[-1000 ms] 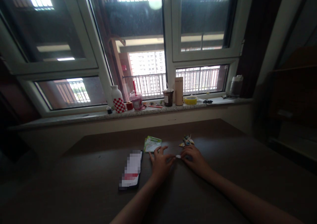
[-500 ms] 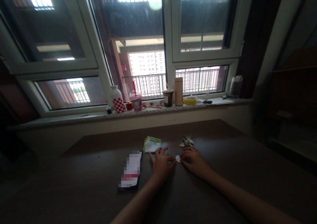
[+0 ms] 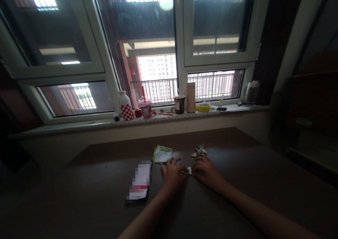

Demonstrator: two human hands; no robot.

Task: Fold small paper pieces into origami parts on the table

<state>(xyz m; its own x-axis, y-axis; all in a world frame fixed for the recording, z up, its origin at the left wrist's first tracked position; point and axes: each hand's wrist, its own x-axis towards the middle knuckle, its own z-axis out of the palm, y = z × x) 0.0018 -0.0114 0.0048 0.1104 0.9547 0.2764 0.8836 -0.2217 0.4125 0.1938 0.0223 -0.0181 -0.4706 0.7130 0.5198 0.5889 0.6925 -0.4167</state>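
Note:
Between my two hands is a small white piece that looks like folded paper (image 3: 189, 170), low over the brown table (image 3: 105, 210). My left hand (image 3: 173, 173) pinches its left side with thumb and forefinger, the other fingers spread. On the opposite side my right hand (image 3: 205, 169) grips it with bent fingertips. A bit of something coloured shows at the left fingertips, too small to name. Just beyond the right hand lies a little heap of colourful folded paper pieces (image 3: 199, 151). Green-and-white packets (image 3: 163, 154) lie past the left hand.
A phone (image 3: 139, 181) with a blurred screen lies left of my left hand. Along the windowsill (image 3: 105, 124) stand a checkered bottle (image 3: 126, 106), a pink drink cup (image 3: 145, 108), a dark drink cup (image 3: 179, 104), a tan flask (image 3: 191, 98), yellow tape (image 3: 203, 107) and black scissors (image 3: 221, 109).
Both hands have shifted very slightly, the left one a touch rightward. The white piece between them now shows narrower. Everything else stays put.

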